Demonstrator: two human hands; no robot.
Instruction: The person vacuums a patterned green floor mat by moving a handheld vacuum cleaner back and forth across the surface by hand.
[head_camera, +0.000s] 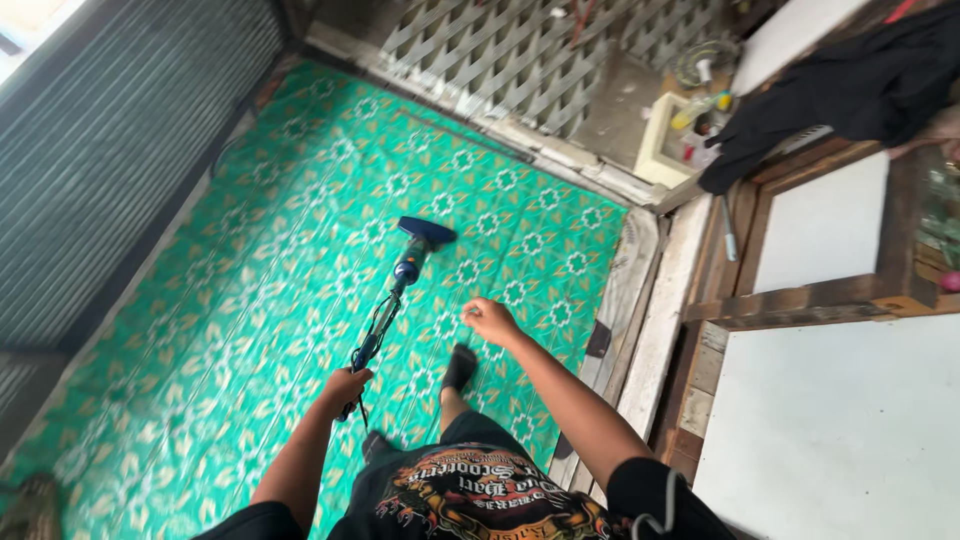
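Green patterned floor mat (250, 330) between corrugated metal wall (110, 150) and wooden planks (645, 320), lattice (520, 50) beyond mat, vacuum (400, 280) on mat centre, left hand (345, 385) clenched on its handle, right hand (490, 320) loosely curled, empty, above mat.

Glossy patterned vinyl floor covering (300, 290); at three o'clock, rough weathered wooden planks (640, 300); at ten o'clock, ribbed corrugated metal wall (120, 150).
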